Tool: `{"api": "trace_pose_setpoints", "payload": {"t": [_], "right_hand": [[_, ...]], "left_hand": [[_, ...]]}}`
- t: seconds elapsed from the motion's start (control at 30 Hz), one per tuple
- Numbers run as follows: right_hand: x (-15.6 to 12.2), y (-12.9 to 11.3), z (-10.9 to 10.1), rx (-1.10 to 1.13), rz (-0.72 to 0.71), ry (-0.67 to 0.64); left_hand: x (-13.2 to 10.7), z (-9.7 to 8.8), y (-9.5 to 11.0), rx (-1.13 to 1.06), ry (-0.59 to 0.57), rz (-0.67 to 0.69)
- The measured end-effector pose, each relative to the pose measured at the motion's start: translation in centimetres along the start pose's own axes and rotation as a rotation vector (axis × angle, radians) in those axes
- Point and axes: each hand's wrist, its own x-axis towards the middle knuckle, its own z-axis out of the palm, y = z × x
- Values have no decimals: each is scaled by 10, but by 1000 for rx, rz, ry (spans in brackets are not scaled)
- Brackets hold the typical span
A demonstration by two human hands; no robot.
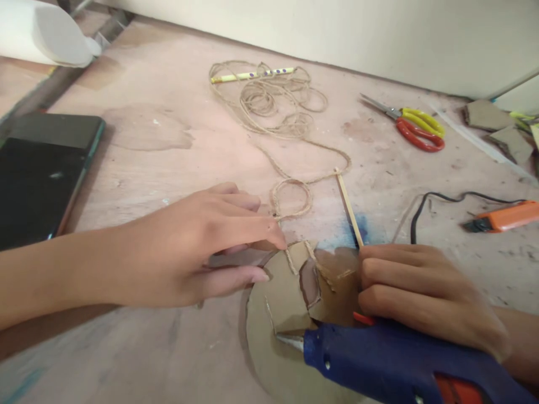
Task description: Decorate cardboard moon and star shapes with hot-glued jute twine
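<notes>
My left hand (197,247) reaches in from the left, fingers stretched and pressed onto a cardboard piece (290,280) and the end of a jute twine (290,199) lying on it. My right hand (421,297) is curled in a fist beside the cardboard, pinching a thin wooden stick (349,207) that slants away across the table. A blue hot glue gun (400,365) lies in front of that hand, its nozzle pointing left over the round cardboard disc (269,342). The twine runs back to a loose tangle (269,98) at the far middle.
A black phone or tablet (37,174) lies at the left. Red and yellow scissors (415,126) sit at the far right, a yellow pencil (252,74) on the twine tangle. An orange tool (505,216) with a black cord lies right; cardboard scraps (497,126) beyond it.
</notes>
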Motion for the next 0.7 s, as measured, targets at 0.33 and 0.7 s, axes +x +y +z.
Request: {"api": "trace_pose_setpoints", "payload": {"t": [0.33, 0.7], "right_hand": [[-11, -3, -3, 3, 18, 8], [-12, -8, -13, -21, 24, -12]], "left_hand": [[3, 2, 0, -23, 11, -2], [3, -2, -1, -29, 0, 0]]}}
